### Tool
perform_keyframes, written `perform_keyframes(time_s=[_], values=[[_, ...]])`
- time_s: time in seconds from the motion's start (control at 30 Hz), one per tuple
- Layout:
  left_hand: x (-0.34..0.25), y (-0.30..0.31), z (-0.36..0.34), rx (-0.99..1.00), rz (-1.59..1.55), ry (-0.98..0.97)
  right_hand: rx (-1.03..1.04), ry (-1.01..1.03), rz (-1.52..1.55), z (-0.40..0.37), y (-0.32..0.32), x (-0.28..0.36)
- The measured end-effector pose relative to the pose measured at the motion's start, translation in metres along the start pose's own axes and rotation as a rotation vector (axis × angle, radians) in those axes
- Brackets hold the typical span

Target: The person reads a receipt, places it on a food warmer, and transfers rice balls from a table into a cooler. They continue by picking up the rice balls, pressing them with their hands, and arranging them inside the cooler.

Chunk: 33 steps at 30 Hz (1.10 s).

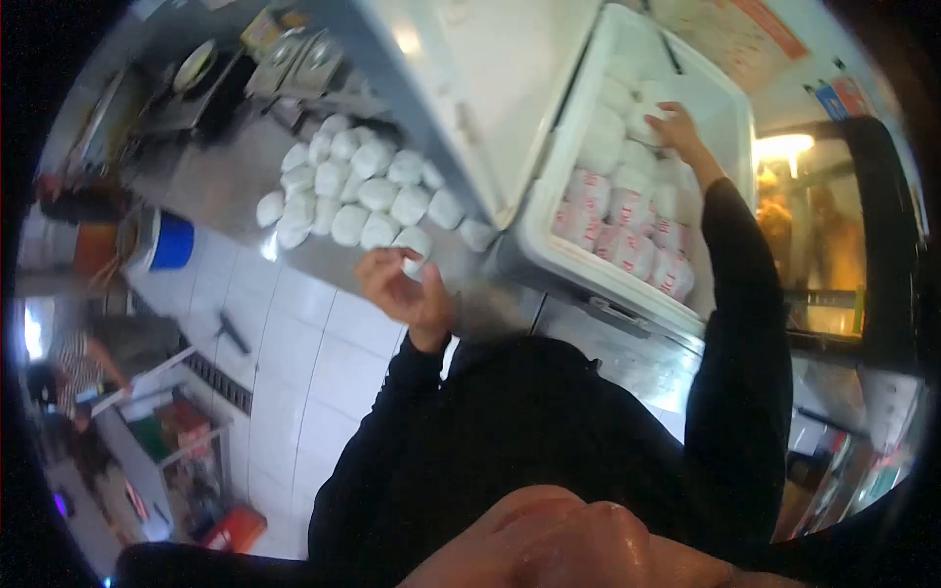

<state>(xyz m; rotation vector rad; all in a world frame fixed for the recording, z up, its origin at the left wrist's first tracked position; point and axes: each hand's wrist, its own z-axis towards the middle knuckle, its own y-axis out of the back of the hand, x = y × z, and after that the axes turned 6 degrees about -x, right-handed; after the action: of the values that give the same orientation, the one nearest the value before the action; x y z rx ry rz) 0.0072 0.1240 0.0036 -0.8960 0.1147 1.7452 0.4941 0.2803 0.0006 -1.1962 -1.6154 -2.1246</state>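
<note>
My left hand is over the front edge of the steel counter, its fingers half curled and apart from the thumb. Its fingertips overlap a round white bundle at the edge of a pile of similar white bundles. On the right, my right hand reaches into a white cooler box, fingers spread just over the white bundles inside. Nearer the front of the box lie several bundles with red print. The lid stands raised on the box's left side.
Metal containers stand at the back of the counter. A lit glass cabinet is close by my right arm. To the left are a blue bucket, and a person holding a long-handled floor tool on the tiled floor.
</note>
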Motion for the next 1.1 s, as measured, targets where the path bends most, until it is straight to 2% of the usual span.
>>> perform_keyframes(time_s=[0.07,0.13,0.17,0.23,0.27,0.33,0.37,0.47,0.5,0.53,0.57,0.63,0.7,0.73,0.83,0.9,0.97,1.03,1.07,1.1], values=[[0.033,0.032,-0.002,-0.064,0.238,0.126,-0.407,0.509,-0.572,-0.008,0.0,0.008],[0.067,0.065,-0.003,0.13,0.585,0.32,-0.472,0.713,-0.584,-0.034,0.0,0.026],[0.085,0.077,-0.01,0.123,0.603,0.318,-0.46,0.721,-0.571,-0.034,-0.009,0.026],[0.112,0.095,-0.025,0.559,0.984,0.281,-0.319,0.449,-0.61,-0.032,-0.018,0.018],[0.114,0.097,-0.032,0.554,0.987,0.282,-0.317,0.455,-0.608,-0.033,-0.017,0.023],[0.117,0.093,-0.047,0.724,1.234,0.344,-0.289,0.434,-0.667,-0.037,-0.007,0.046],[0.128,0.096,-0.054,0.738,1.248,0.421,-0.291,0.434,-0.665,-0.04,0.0,0.061],[0.137,0.092,-0.036,0.778,1.314,0.328,-0.317,0.518,-0.611,-0.056,0.03,0.117],[0.14,0.091,-0.03,0.783,1.306,0.331,-0.267,0.494,-0.442,-0.068,0.04,0.136],[0.141,0.093,-0.025,0.87,1.292,0.355,-0.212,0.465,-0.272,-0.083,0.049,0.155],[0.14,0.096,-0.024,0.958,1.279,0.377,-0.208,0.459,-0.276,-0.101,0.058,0.171],[0.139,0.111,-0.044,1.019,1.231,0.42,-0.162,0.403,-0.097,-0.138,0.076,0.204],[0.117,0.109,-0.052,1.138,1.217,0.446,-0.132,0.497,0.017,-0.18,0.094,0.226],[0.112,0.105,-0.056,1.149,1.215,0.436,-0.084,0.427,0.047,-0.208,0.102,0.238],[0.107,0.104,-0.071,1.038,1.168,0.4,0.059,0.503,0.196,-0.292,0.118,0.249],[0.095,0.096,-0.064,1.063,1.204,0.437,0.276,0.497,0.347,-0.331,0.118,0.239],[0.094,0.094,-0.054,1.077,1.231,0.461,0.585,0.388,0.478,-0.35,0.102,0.224],[0.104,0.104,-0.041,1.024,0.415,1.12,0.739,0.257,0.518,-0.363,0.068,0.199],[0.081,0.096,-0.032,1.039,0.409,1.107,0.682,0.168,0.493,-0.373,0.05,0.191],[0.031,0.081,-0.018,0.758,0.064,1.279,0.618,0.077,0.468,-0.385,0.035,0.192]])
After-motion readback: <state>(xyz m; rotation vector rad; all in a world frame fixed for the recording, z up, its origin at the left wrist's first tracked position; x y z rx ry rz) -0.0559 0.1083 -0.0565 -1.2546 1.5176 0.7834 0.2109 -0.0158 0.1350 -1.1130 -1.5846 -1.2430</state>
